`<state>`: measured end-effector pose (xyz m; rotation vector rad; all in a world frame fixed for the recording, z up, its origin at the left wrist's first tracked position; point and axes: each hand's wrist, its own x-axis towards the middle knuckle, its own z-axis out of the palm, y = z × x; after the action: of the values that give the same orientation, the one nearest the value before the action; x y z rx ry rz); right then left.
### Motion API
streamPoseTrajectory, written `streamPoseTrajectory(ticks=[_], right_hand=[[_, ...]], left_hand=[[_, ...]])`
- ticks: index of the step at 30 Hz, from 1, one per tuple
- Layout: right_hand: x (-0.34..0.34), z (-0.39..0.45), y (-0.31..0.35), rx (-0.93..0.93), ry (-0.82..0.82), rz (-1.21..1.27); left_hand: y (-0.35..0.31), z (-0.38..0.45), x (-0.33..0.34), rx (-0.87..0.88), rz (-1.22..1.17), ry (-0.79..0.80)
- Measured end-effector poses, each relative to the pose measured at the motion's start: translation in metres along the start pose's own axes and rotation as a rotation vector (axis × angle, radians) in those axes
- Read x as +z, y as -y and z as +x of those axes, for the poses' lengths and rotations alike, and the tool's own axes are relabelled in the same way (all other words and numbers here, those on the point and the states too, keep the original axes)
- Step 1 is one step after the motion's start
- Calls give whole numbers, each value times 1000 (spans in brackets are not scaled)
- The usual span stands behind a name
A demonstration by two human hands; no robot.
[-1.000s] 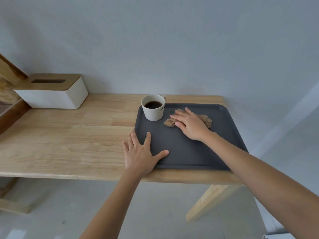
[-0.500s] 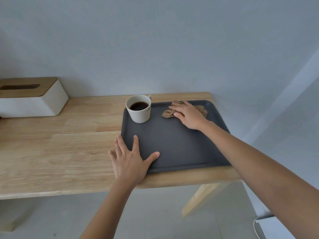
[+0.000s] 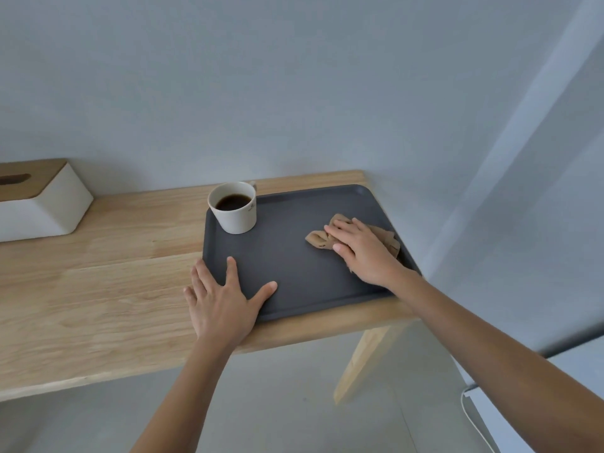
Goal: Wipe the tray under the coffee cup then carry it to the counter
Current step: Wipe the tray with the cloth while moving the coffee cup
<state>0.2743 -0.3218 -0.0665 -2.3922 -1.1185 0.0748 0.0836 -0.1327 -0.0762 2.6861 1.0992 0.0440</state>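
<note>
Head view: wooden table point(image 3: 98, 289) bore dark tray point(image 3: 294, 282), coffee cup point(image 3: 234, 207) at its far-left corner (nearly full). Left hand point(image 3: 222, 305) lay flat, fingers spread, bracing tray; right hand point(image 3: 362, 250) pressed tan cloth point(image 3: 318, 238), grasping nothing. Wipe lightly near cup.

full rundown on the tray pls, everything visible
The tray is a dark grey rectangle with rounded corners and a low raised rim, matte, plastic by the look. It lies flat on the right end of the wooden table. A white cup of coffee stands in its far left corner. The left hand lies flat across its near left corner; the right hand presses a tan cloth onto its right side.
</note>
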Motion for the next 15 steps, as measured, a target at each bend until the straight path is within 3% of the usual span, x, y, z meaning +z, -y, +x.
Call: streamPoseTrajectory(ticks=[6, 10, 15], right_hand=[[-6, -40, 10, -6, 65, 57], [-3, -13, 3, -21, 39, 7], [3, 49, -17, 90, 67, -39]], left_hand=[[1, 1, -1, 16, -1, 10], [1, 2, -3, 30, -2, 27], [2, 2, -4, 33, -13, 33]])
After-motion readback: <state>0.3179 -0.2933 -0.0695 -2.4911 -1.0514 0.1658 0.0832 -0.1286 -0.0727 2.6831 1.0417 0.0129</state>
